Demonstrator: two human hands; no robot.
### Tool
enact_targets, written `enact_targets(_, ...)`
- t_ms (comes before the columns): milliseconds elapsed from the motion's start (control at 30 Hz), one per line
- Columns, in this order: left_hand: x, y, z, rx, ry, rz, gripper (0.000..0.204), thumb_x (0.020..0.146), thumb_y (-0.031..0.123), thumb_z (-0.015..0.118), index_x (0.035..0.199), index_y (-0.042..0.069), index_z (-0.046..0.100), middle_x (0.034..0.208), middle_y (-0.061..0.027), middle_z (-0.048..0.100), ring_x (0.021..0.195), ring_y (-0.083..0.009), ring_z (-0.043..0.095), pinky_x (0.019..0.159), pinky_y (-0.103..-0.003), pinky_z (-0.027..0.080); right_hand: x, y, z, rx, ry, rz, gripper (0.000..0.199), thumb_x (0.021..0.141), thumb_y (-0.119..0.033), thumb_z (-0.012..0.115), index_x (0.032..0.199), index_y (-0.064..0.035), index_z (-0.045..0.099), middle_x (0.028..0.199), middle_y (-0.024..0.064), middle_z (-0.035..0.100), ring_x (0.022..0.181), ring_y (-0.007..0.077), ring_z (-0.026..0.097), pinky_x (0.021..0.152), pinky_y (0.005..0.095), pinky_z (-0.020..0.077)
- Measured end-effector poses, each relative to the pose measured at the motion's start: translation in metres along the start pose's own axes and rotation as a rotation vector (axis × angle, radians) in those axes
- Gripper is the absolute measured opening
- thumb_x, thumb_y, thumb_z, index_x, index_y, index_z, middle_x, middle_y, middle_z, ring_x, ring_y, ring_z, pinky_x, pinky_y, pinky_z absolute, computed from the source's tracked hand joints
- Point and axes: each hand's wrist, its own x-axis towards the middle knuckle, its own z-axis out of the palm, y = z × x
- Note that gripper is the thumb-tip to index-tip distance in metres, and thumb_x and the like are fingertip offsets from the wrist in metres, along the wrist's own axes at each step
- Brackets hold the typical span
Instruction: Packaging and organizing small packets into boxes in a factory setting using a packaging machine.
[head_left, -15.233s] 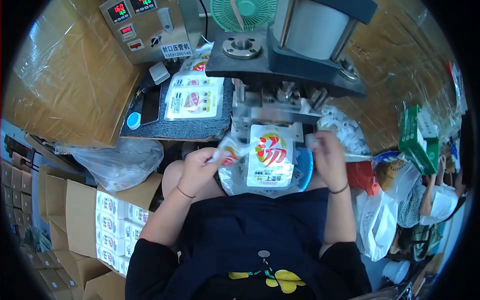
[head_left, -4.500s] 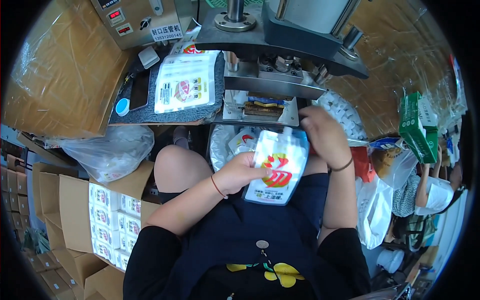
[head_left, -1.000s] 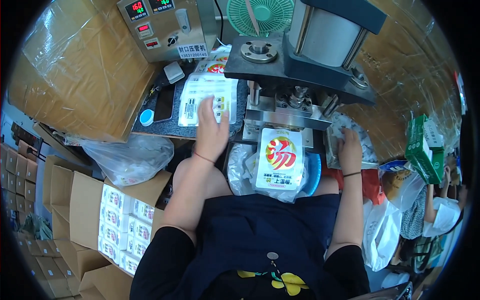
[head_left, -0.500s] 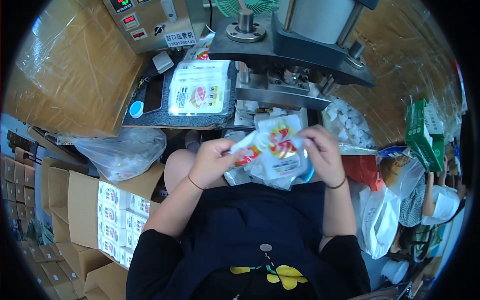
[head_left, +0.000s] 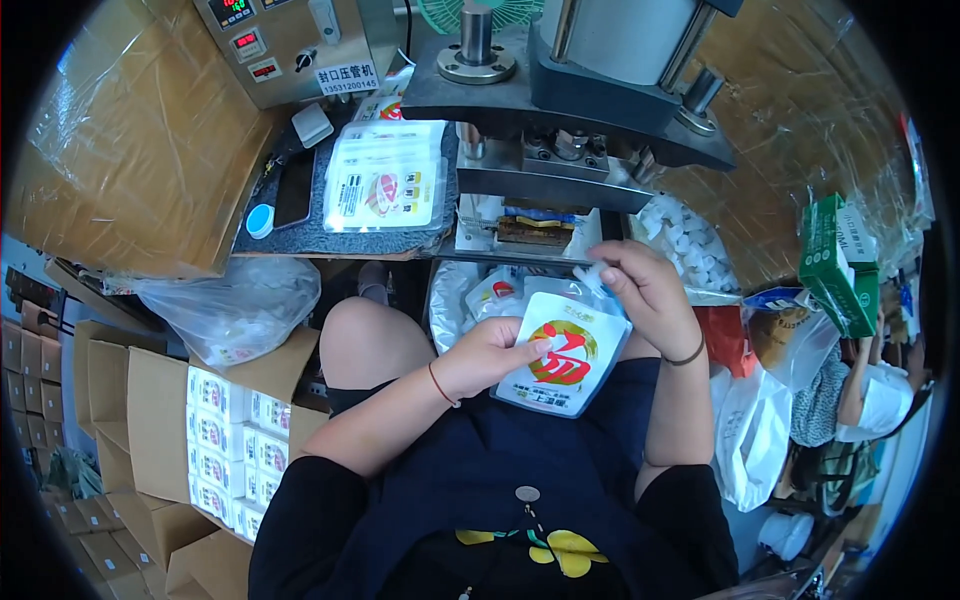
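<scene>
My left hand (head_left: 485,360) is closed on a flat white pouch (head_left: 575,385) with rounded corners, clear edges and a red and green print; its thumb lies on the printed face. The pouch is tilted above my lap. Just beyond its upper right corner, my right hand (head_left: 650,295) pinches a small white piece (head_left: 590,274), partly hidden by the fingers. Under the pouch, a clear plastic bag (head_left: 455,300) holds more printed packaging. Ahead stands a press machine (head_left: 560,170), with a brown block (head_left: 535,232) on its lower bed.
A stack of printed pouches (head_left: 385,185) lies on the dark worktop, near a phone (head_left: 293,190) and a blue cap (head_left: 260,221). White plastic bits (head_left: 685,240) fill a bag at right. An open carton (head_left: 160,420) of white packs stands lower left. A green box (head_left: 838,265) hangs far right.
The printed packaging was blurred between both hands. Now my left hand holds one pouch flat and lower, and my right hand is apart from it with a small white piece.
</scene>
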Motion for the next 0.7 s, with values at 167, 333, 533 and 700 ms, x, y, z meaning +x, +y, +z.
enact_targets(167,0.014,-0.002,-0.021,-0.100,0.043,-0.050,0.030,0.098,0.010,0.061,0.125,-0.003,0.061,0.118,-0.0112,0.068,0.107,-0.0160,0.066,0.095,-0.033,0.052,-0.019,0.023,-0.022,0.016,0.285,0.191,0.025,0.104,-0.023,0.049,0.115,-0.0018,0.056,0.088,0.0018,0.055,0.078,0.0104,0.051,0.072,0.0249,0.0428)
enact_targets(333,0.021,0.010,-0.032,-0.042,0.126,0.015,0.029,0.099,0.011,0.059,0.125,-0.002,0.060,0.117,-0.0105,0.069,0.103,-0.0160,0.067,0.092,-0.033,0.054,-0.035,0.039,-0.014,-0.147,0.267,0.138,0.023,0.102,-0.018,0.051,0.117,-0.0011,0.055,0.093,0.0054,0.057,0.080,0.0147,0.055,0.077,0.0261,0.0447)
enact_targets(533,0.001,0.016,-0.059,0.627,0.455,0.262,0.015,0.093,0.010,0.069,0.101,-0.003,0.071,0.088,-0.0027,0.071,0.079,-0.0075,0.065,0.072,-0.024,0.054,-0.039,0.022,-0.002,0.191,0.146,0.426,0.036,0.088,0.006,0.056,0.124,0.0005,0.052,0.112,0.0104,0.064,0.079,0.0145,0.061,0.071,0.0271,0.0516)
enact_targets(700,-0.013,0.014,-0.064,0.786,0.400,0.281,0.014,0.090,0.007,0.072,0.098,-0.004,0.071,0.088,-0.0038,0.071,0.077,-0.0067,0.065,0.070,-0.021,0.052,-0.028,0.016,0.030,0.380,0.148,0.314,0.028,0.085,0.002,0.068,0.112,0.0024,0.061,0.103,0.0087,0.064,0.090,0.0122,0.063,0.081,0.0250,0.0515)
